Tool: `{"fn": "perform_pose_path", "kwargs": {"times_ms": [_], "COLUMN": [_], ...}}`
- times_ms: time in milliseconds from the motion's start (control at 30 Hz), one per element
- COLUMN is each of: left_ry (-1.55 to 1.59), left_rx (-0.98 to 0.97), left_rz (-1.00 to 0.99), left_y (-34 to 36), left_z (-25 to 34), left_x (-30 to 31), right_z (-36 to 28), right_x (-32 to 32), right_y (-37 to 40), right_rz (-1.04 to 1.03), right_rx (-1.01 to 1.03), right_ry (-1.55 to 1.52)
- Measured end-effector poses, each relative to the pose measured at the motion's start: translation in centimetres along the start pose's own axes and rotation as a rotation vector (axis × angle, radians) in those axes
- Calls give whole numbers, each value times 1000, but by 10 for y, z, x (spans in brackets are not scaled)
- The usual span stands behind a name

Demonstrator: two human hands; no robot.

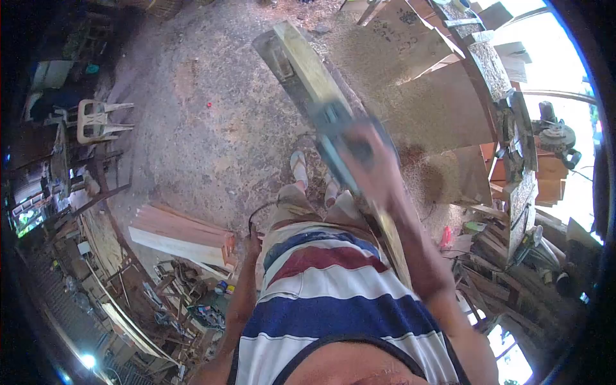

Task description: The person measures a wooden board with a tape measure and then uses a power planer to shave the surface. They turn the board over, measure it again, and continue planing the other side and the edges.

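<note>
My right hand point(373, 157) is wrapped round the handle of a teal electric planer point(333, 138), blurred by motion. The planer rests on the top of a long wooden beam point(307, 61), which runs from the upper middle down past my right side. Low beside my left hip, my left hand point(255, 244) is closed on a dark power cord point(264, 206) that loops in front of my legs. Its fingers are partly hidden. The planer's underside cannot be seen.
Leaning brown boards point(449, 109) and a cluttered workbench point(513, 141) stand on the right. Stacked planks point(183, 234) lie at lower left, with scrap wood beyond. A plastic chair point(96, 120) is at far left. Shavings cover the floor point(205, 141).
</note>
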State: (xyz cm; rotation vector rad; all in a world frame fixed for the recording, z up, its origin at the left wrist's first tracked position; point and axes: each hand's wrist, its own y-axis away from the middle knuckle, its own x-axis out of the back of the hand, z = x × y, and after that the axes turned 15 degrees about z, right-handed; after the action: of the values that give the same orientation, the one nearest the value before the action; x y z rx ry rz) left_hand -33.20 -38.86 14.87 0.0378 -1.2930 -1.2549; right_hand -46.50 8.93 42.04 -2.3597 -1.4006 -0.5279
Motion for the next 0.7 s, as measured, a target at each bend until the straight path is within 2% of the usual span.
{"fn": "perform_pose_path", "kwargs": {"times_ms": [33,67,100,167,233,267,333,400,433,600,700], "left_ry": [-46,-106,-180,-426,-298,-212,-78,42,96,291,341], "left_rx": [8,-287,-579,-899,-509,-460,-112,-103,-95,-37,-32], "left_rz": [-15,28,113,163,-8,-29,-118,-106,-107,-73,-18], "left_y": [-8,-21,-35,-67,-93,-90,-93,-104,-109,-133,-138], "left_z": [4,-11,-25,-13,16,50,102,124,130,115,93], "left_x": [3,1,0,1,0,2,15,26,32,61,71], "right_z": [11,16,11,19,17,11,-5,-3,-22,-22,-33], "right_x": [26,49,71,87,71,57,19,-31,-51,-164,-189], "right_y": [46,93,121,158,139,117,51,-19,-60,-244,-298], "right_rz": [8,-18,-25,5,17,29,29,93,100,137,138], "right_rx": [4,-304,-233,-325,-302,-287,-329,-110,-38,132,117], "right_ry": [13,10,128,148,112,90,72,-65,53,63,54]}}
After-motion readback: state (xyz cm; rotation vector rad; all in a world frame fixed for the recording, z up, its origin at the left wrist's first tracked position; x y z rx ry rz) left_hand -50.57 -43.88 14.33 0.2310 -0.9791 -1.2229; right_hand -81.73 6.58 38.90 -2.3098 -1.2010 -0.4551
